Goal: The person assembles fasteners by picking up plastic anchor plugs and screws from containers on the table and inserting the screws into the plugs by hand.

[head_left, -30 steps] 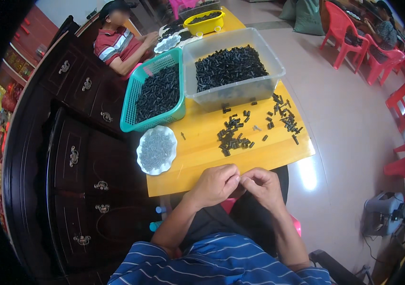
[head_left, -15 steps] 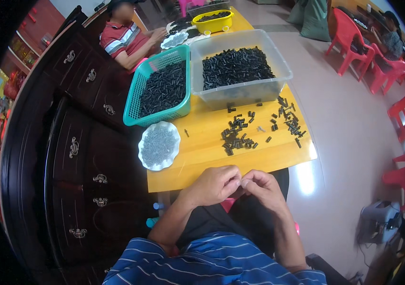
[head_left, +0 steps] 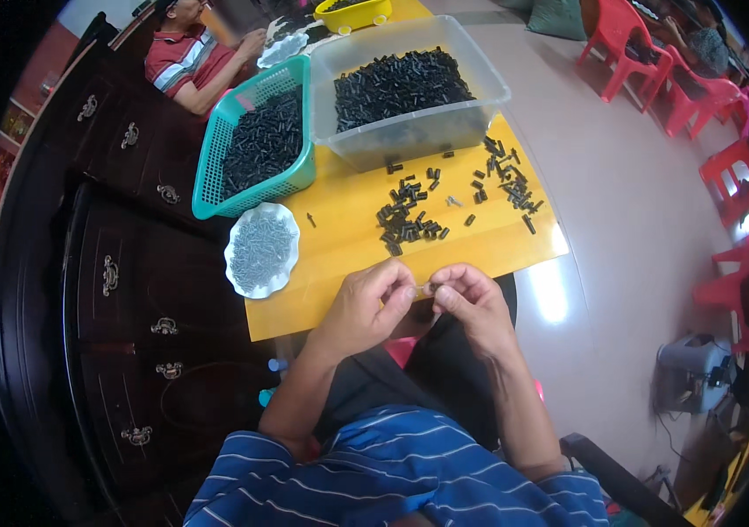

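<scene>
Just over the table's near edge, my left hand (head_left: 367, 305) and my right hand (head_left: 477, 309) face each other, fingertips almost touching. My left thumb and forefinger pinch a small, thin, pale piece, its kind too small to tell. Between my right thumb and fingers is a small dark piece (head_left: 431, 288), mostly hidden. Beyond my hands lies a loose heap of short black tubes (head_left: 410, 215). A white scalloped dish (head_left: 232, 263) of thin silvery metal pins (head_left: 262, 249) stands to the left.
A teal basket (head_left: 208, 180) and a translucent bin (head_left: 410, 140), both full of black pieces, stand farther back on the yellow table (head_left: 304, 303). More black pieces (head_left: 511, 180) lie at right. Dark drawers (head_left: 129, 290) flank the left. Another person (head_left: 194, 57) sits at far left.
My hands have drawn slightly apart, showing small pieces between the fingertips. The view has shifted, so the table and containers appear higher and more to the left.
</scene>
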Action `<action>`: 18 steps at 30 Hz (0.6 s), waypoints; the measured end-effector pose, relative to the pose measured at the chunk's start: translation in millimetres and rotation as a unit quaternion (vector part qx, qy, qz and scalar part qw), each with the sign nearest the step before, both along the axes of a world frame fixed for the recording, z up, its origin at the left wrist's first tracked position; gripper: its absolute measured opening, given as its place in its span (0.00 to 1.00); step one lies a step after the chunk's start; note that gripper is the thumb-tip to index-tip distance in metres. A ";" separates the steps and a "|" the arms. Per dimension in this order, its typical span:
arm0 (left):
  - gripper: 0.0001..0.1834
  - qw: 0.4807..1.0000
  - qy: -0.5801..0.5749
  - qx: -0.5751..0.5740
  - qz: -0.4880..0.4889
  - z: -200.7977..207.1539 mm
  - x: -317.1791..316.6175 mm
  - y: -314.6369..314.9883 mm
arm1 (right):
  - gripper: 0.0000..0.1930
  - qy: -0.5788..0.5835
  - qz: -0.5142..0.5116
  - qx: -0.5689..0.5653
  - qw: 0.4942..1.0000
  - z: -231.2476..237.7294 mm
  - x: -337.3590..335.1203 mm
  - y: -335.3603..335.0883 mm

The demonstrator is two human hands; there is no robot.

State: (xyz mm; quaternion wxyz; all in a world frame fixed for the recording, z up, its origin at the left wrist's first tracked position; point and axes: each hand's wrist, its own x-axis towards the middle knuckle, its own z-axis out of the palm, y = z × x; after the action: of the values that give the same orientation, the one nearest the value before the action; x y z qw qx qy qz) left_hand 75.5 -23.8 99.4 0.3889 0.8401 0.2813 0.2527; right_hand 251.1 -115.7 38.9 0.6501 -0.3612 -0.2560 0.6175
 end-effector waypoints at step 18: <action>0.07 0.987 0.143 0.053 -0.045 14.8 -3.9 3.0 | 0.08 -0.055 0.047 0.000 0.997 0.9 -4.6 -1.0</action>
State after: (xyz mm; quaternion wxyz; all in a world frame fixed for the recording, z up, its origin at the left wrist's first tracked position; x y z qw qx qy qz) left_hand 71.6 -20.7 114.2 0.3111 0.8987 0.2819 0.1269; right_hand 246.5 -116.7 39.8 0.6049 -0.3824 -0.3081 0.6269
